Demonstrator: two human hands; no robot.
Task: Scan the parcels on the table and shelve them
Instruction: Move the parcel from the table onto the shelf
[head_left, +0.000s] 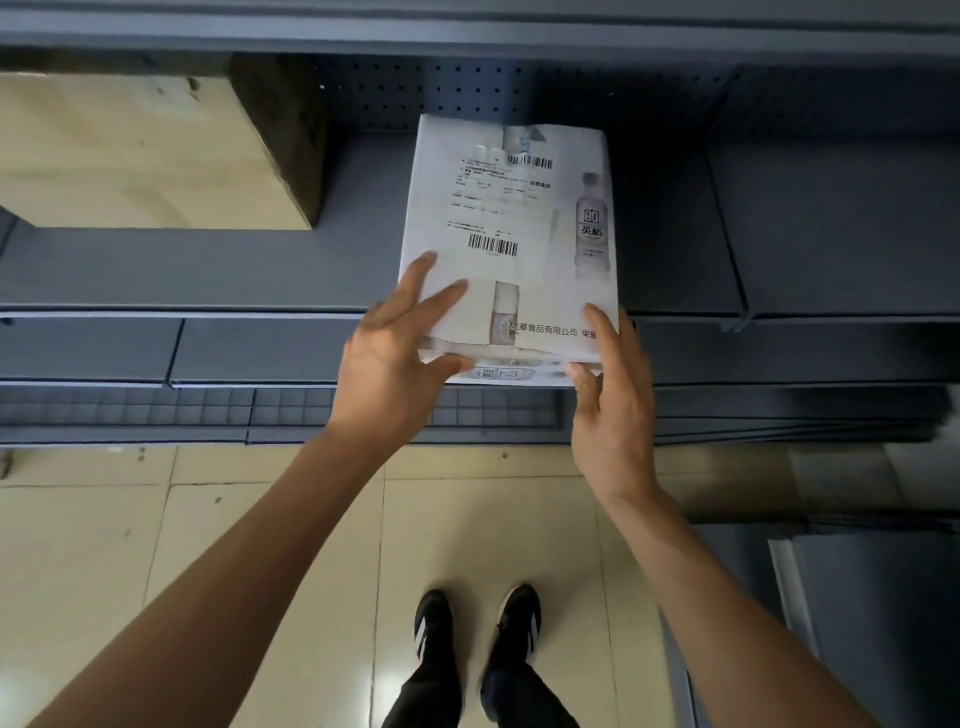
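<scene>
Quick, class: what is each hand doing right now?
Left hand: grips the white parcel at its near left corner.
Right hand: grips its near right corner.

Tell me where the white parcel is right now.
In the head view the white parcel lies centre-right on the grey shelf, right of the wooden box, its near edge held by the left hand and right hand.

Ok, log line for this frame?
phase: shelving | left hand: holds white printed parcel | right hand: holds parcel | target: grey metal shelf
</scene>
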